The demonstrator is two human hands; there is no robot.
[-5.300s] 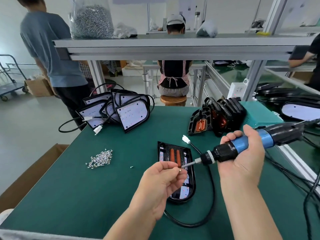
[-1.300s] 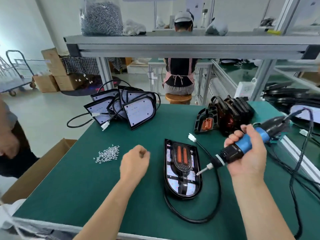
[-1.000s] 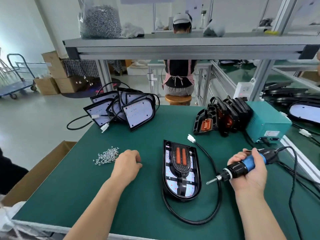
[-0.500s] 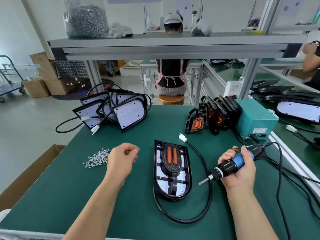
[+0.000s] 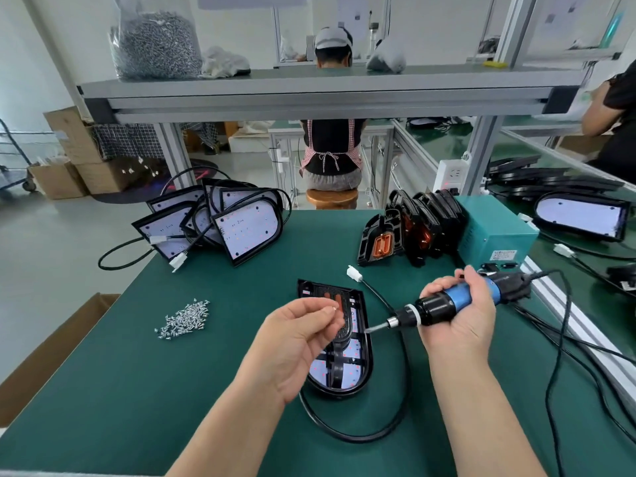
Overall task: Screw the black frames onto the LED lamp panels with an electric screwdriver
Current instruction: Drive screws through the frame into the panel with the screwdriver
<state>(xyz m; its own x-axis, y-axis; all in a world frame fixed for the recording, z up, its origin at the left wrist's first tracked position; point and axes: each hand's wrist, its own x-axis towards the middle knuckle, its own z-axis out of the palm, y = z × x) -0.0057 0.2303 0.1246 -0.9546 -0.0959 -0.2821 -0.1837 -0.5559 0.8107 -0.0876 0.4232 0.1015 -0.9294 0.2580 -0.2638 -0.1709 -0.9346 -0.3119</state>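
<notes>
An LED lamp panel with a black frame [image 5: 347,370] on top lies flat in the middle of the green table, its black cable looping around its near end. My left hand [image 5: 296,342] hovers over the panel's upper half and pinches a small screw [image 5: 333,308] between thumb and fingertips. My right hand [image 5: 457,315] grips the blue and black electric screwdriver [image 5: 444,304]. Its bit points left, just short of the frame's right edge. A pile of loose screws [image 5: 184,319] lies to the left.
Bare LED panels [image 5: 241,228] with cables lean in a stack at the back left. Black frames [image 5: 409,232] stand in a row at the back right beside a teal power box [image 5: 495,232]. Cords trail along the table's right side. People work at benches behind.
My left hand has left the screw pile and come over the panel, holding a screw near the screwdriver bit. My right hand has raised the screwdriver slightly toward the panel.
</notes>
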